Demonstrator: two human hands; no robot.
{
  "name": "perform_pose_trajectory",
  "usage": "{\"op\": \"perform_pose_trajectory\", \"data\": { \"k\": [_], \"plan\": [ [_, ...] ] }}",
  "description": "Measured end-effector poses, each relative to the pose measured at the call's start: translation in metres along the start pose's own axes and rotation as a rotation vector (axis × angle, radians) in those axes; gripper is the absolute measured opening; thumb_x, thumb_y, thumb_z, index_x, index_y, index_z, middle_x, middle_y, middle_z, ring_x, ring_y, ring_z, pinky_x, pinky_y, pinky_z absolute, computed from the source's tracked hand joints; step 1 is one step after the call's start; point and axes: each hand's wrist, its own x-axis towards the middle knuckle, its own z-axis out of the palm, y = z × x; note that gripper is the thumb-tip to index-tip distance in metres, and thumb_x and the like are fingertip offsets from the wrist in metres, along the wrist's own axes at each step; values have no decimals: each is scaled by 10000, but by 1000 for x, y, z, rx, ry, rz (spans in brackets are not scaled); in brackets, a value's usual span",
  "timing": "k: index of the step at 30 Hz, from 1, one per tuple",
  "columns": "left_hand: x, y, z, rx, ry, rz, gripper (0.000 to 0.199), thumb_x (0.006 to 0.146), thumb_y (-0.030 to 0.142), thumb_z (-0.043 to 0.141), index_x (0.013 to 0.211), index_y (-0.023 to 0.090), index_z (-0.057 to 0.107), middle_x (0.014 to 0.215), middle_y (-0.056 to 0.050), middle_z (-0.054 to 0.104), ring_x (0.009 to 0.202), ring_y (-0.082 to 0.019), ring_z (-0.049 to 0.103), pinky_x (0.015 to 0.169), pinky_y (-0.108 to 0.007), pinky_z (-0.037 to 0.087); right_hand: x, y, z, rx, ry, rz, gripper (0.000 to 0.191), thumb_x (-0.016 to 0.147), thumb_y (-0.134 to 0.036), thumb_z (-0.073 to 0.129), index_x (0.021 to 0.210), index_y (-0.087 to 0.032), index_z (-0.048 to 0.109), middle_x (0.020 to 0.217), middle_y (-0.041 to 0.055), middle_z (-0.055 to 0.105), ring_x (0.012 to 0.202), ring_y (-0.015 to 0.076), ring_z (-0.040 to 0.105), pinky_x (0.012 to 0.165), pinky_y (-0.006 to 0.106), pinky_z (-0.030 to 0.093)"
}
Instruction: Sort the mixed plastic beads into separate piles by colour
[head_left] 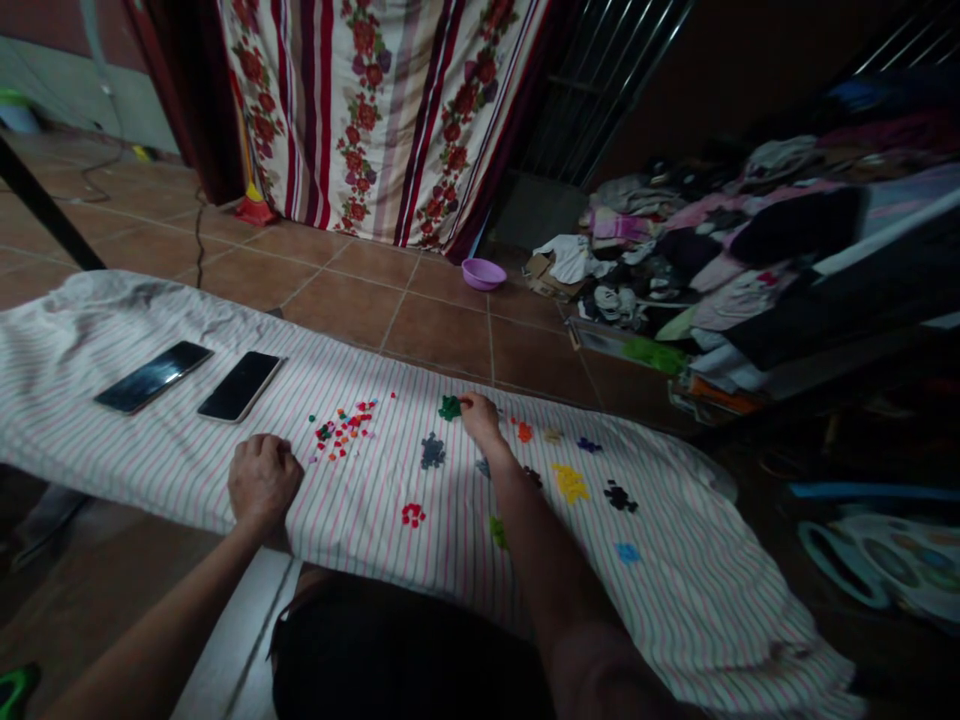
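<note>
On a striped cloth (360, 530) lie small pieces in piles sorted by colour. My right hand (481, 418) is at the right edge of the dark green pile (450, 407), fingers pinched; what they hold, if anything, is too small to name. My left hand (262, 478) rests on the cloth with fingers curled, left of a mixed scatter of mostly red pieces (345, 432). Nearby are a grey pile (432, 451), a red pile (412, 515), an orange pile (523, 431), a yellow pile (571, 483) and a black pile (620, 496). My right forearm partly covers a lime green pile (498, 532).
Two phones, one at the far left (155, 377) and one nearer the pieces (241, 386), lie on the cloth. Beyond it are a purple basin (484, 274) on the tiled floor, a floral curtain (375, 120) and heaped clothes (675, 235) at the right.
</note>
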Motion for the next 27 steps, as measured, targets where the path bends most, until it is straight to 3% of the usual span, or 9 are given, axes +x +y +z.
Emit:
{"op": "perform_pose_trajectory", "data": {
  "k": [6,10,15,18,22,27],
  "plan": [
    [1,0,1,-29,1,-17,158,788,235,423,782,180,570,876,-108,588,872,-240,469,776,-363,386,-4,-1,-12,26,39,12,322,808,-114,433,981,-195,693,992,80,700,920,194,631,848,287,445],
    [1,-2,3,-54,8,-19,139,787,213,434,770,184,569,862,-104,575,882,-241,473,793,-374,381,-14,-34,-11,107,52,-159,282,818,-152,454,962,-196,692,985,68,689,925,185,613,864,286,441],
    [0,-4,7,-50,33,-10,157,812,211,410,767,184,558,849,-107,569,872,-242,460,778,-375,375,-43,-104,16,262,-155,-499,248,820,-147,484,919,-218,700,924,32,676,878,155,605,821,263,448],
    [0,-4,7,-47,28,-5,156,818,209,402,763,186,546,846,-107,569,868,-243,453,779,-374,374,-55,-144,36,242,-225,-618,226,845,-157,496,924,-215,699,932,40,665,876,154,594,814,261,436],
    [1,-5,8,-40,24,-3,130,810,202,418,757,191,536,841,-101,564,855,-242,458,775,-372,374,-57,-173,58,61,-252,-618,168,840,-173,537,859,-220,697,904,63,659,905,194,564,819,294,417],
    [1,-5,7,-40,31,6,106,800,194,435,759,193,532,836,-94,557,856,-239,469,778,-369,375,-55,-178,74,-30,-274,-581,124,807,-151,560,811,-221,662,868,59,656,915,200,545,821,297,409]
  ]
}}
